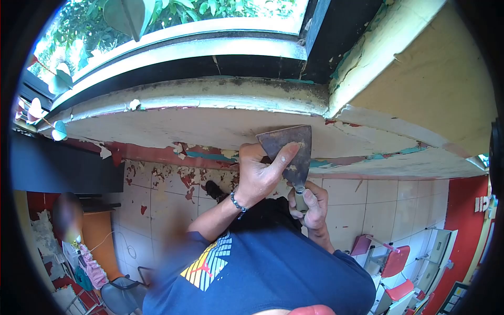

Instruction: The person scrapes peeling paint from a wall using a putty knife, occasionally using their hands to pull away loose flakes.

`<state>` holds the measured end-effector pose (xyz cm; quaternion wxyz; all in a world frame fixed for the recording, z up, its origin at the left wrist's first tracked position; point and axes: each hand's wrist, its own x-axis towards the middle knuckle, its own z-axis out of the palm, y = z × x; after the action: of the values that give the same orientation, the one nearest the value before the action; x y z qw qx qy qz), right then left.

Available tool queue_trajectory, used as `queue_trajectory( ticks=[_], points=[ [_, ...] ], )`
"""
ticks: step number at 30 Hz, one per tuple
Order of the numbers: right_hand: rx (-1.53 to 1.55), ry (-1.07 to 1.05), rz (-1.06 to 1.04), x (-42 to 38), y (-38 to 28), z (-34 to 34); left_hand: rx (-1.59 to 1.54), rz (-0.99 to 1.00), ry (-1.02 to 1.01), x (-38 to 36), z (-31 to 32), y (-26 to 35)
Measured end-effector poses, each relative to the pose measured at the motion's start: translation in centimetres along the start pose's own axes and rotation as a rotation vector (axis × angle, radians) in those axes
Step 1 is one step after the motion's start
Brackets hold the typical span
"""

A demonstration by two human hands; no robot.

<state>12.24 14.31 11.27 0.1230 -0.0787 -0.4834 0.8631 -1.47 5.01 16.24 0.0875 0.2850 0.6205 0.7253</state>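
Observation:
A wide scraper [299, 163] with a worn, dark metal blade is held in front of the wall below the window. My right hand [313, 205] wraps round its handle, below the blade. My left hand [265, 173], with a beaded bracelet at the wrist, grips the blade, its thumb lying on the face and the other fingers behind it. The blade's wide edge points up toward the cream wall [210, 126], where paint has peeled along the lower part and shows red and teal patches.
Above is a window frame [210, 39] with a ledge. Paint flakes lie on the tiled floor [137, 197]. A grey chair [123, 296] and an orange desk [98, 236] stand lower left, red chairs [396, 261] lower right. Hanging ornaments [60, 81] are at the left.

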Motion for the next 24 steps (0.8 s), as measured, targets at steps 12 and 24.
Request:
queue_trajectory(
  ticks=[12, 24],
  points=[
    [-0.04, 0.002, -0.055, 0.2, 0.9, -0.9, 0.039, -0.074, -0.013, 0.0, 0.2, 0.1],
    [-0.107, 0.04, -0.225, 1.0, 0.7, -0.5, -0.023, -0.079, -0.041, 0.9, 1.1, 1.5]
  ],
)
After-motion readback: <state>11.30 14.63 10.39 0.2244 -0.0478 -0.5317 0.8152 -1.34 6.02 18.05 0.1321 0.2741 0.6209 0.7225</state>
